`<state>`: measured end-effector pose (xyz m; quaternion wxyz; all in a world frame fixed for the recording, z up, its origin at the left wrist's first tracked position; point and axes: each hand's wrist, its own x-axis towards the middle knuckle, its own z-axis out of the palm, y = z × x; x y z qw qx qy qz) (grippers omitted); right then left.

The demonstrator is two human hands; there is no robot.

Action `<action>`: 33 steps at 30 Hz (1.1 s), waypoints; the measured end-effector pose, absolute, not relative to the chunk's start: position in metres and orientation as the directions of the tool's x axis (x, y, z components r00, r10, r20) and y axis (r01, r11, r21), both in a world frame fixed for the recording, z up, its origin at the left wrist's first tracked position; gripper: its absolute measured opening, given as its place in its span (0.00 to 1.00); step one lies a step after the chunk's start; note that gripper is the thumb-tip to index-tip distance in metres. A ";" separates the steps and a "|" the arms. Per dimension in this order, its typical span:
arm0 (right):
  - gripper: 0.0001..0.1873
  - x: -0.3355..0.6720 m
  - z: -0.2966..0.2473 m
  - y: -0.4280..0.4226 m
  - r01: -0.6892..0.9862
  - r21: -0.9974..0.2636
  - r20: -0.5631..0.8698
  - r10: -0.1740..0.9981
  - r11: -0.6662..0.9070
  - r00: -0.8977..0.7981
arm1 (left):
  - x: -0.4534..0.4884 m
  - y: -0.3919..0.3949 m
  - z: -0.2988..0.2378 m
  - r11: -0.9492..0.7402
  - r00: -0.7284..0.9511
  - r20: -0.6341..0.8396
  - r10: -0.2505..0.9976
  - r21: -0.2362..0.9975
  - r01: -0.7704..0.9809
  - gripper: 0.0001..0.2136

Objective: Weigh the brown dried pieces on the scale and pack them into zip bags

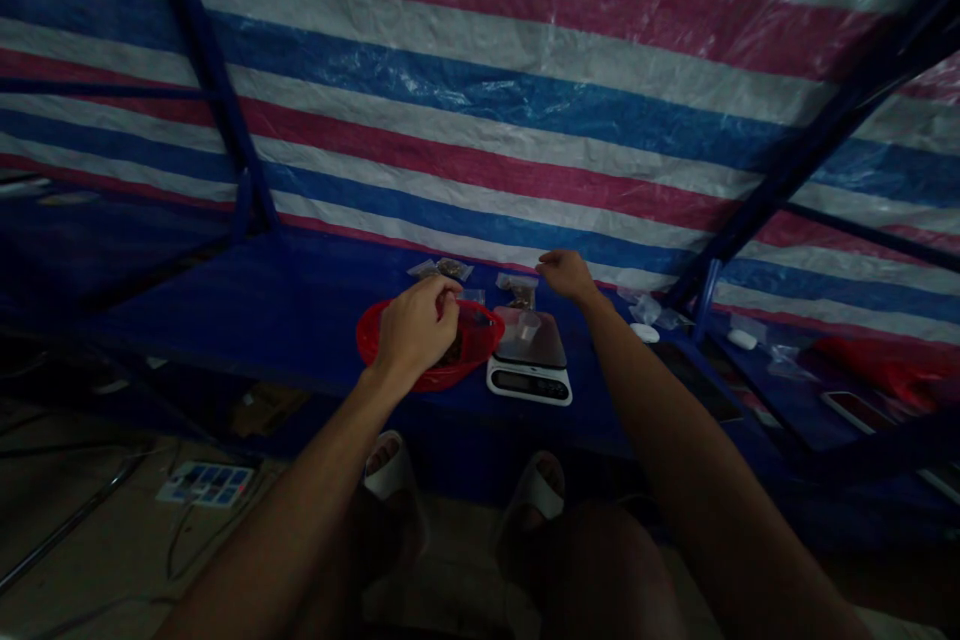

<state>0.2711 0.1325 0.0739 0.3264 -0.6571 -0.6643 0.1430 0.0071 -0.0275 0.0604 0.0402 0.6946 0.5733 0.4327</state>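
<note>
My left hand [416,325] hangs over a red mesh basket [480,340], its fingers curled and pinched; anything in them is hidden. Dark contents show in the basket beneath the hand. My right hand [568,277] reaches out at the far side of a white digital kitchen scale [529,382], nearest a small plastic bag of brown material [519,295]. That hand holds nothing I can see. A clear plastic cup [528,326] stands on the scale's platform. Another clear bag of brown material [442,269] lies behind the basket.
A blue tabletop runs under everything, backed by a striped red, white and blue tarp on dark blue poles. Toward the right lie white items, clear bags, a phone and red plastic. A power strip [204,484] and cables sit on the floor.
</note>
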 end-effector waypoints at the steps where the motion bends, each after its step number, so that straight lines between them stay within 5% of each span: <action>1: 0.18 0.273 0.070 0.141 0.784 -0.617 0.219 0.972 0.067 0.090 | 0.009 -0.028 0.056 -0.357 -0.062 0.593 0.803 0.562 0.746 0.11; 6: 0.19 0.271 0.048 0.162 0.774 -0.633 0.134 0.980 -0.029 0.146 | 0.008 -0.028 0.042 -0.436 -0.071 0.669 0.740 0.556 0.707 0.10; 12: 0.06 0.272 0.056 0.160 0.725 -0.689 0.090 0.992 -0.005 0.092 | 0.004 -0.028 0.037 -0.442 -0.062 0.643 0.763 0.589 0.676 0.09; 18: 0.05 0.273 0.102 0.134 0.581 -0.809 0.129 0.991 0.092 0.023 | 0.000 -0.026 0.040 -0.450 -0.158 0.586 0.795 0.744 0.495 0.09; 21: 0.06 0.264 0.120 0.103 0.225 -0.961 0.143 0.986 0.158 -0.085 | 0.001 -0.027 0.045 -0.421 -0.195 0.499 0.845 0.843 0.335 0.10; 25: 0.07 0.236 0.119 0.047 -0.239 -0.969 0.130 0.951 0.062 -0.281 | 0.001 -0.038 0.062 -0.382 -0.159 0.401 0.902 0.914 0.138 0.17; 29: 0.14 0.198 0.091 0.000 -0.391 -0.910 0.062 0.887 -0.139 -0.458 | -0.007 -0.051 0.079 -0.337 -0.117 0.363 0.924 0.921 0.198 0.23; 33: 0.19 0.170 0.064 -0.020 -0.392 -0.895 0.027 0.853 -0.211 -0.521 | -0.018 -0.049 0.074 -0.123 -0.004 0.129 0.992 0.951 0.282 0.26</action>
